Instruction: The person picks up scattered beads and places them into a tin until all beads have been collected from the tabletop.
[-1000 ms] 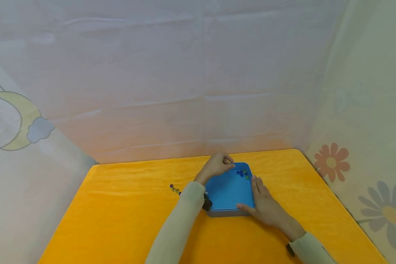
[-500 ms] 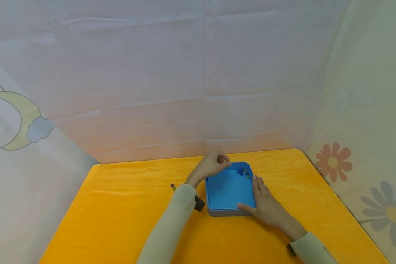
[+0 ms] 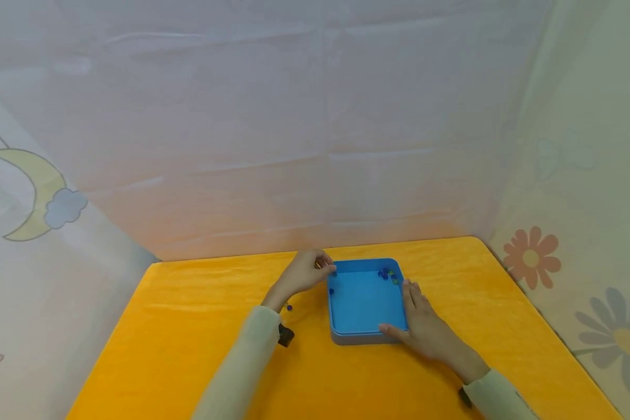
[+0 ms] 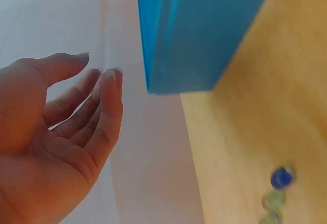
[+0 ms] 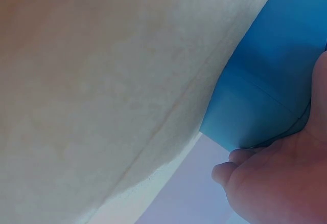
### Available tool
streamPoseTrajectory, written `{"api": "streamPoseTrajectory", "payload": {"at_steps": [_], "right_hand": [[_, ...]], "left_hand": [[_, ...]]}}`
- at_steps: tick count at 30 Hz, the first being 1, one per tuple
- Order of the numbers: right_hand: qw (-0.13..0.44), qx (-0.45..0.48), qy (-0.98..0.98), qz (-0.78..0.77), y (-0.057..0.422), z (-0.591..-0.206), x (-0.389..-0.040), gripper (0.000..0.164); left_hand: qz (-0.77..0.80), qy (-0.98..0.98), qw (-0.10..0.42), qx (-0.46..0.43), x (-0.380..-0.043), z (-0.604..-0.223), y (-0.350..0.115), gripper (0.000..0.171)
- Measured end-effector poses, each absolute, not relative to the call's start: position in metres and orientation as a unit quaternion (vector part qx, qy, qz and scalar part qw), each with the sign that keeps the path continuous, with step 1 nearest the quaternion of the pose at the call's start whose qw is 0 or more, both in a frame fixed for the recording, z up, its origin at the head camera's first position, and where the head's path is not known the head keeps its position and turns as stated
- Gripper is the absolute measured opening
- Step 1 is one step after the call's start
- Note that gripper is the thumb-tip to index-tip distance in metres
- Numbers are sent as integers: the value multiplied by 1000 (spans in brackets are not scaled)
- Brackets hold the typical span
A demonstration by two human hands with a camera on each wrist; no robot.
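A blue square tray (image 3: 367, 335) stands on the yellow-covered table. My left hand (image 3: 300, 273) hovers at the tray's left rim near its back corner. In the left wrist view, the fingers are loosely bent, with a gap between thumb and fingertips and nothing in it. My right hand (image 3: 425, 326) rests along the tray's right side, fingers straight and thumb over the front edge. Several blue and yellow-green marbles (image 3: 385, 276) cluster in the back right corner of the tray. A dark blue marble (image 3: 331, 291) lies by the inner left wall.
To the left of the tray, a blue marble (image 4: 282, 177) and greenish marbles (image 4: 274, 200) lie in a row on the table, partly hidden by the left wrist in the head view. A pale wall sheet (image 3: 241, 146) rises behind the table's back edge.
My left hand has moved left, from above the tray's back part to its left rim. Its forearm now covers most of the loose marbles. The right hand has stayed in place.
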State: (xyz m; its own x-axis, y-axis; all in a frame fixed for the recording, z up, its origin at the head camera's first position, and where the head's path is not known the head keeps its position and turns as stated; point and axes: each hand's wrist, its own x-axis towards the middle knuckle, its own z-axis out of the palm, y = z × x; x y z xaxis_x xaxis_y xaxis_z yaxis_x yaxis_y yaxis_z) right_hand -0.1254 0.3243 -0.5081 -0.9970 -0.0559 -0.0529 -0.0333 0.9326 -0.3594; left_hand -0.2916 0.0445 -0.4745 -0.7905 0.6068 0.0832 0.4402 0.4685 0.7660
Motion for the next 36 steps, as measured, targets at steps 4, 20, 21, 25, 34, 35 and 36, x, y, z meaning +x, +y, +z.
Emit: {"api": "streamPoseTrajectory", "payload": {"at_steps": [4,20,21,25,34,35,36], "right_hand": [[32,-25,982,-185,324,-509,-126,124],[38,-19,982,-186,323,-507,-128,126],[38,-18,982,-185,323,-507,-128,126],[43,-16,982,-183,323,-507,-129,126],[35,-20,982,-186,324,-509,-129,125],[34,-20,981,-188,324,-509,-129,125],[34,-20,981,-189,324,-510,-129,125]], "left_hand": [[405,861,109,287,-295,-482,22,22],[403,881,117,218,-299,-519,-54,22],[400,883,118,217,-299,-521,-57,23],[396,887,123,205,-298,-530,-70,23],[395,889,131,190,-292,-542,-83,23],[395,889,132,189,-292,-543,-84,23],[394,889,134,189,-292,-544,-84,23]]}}
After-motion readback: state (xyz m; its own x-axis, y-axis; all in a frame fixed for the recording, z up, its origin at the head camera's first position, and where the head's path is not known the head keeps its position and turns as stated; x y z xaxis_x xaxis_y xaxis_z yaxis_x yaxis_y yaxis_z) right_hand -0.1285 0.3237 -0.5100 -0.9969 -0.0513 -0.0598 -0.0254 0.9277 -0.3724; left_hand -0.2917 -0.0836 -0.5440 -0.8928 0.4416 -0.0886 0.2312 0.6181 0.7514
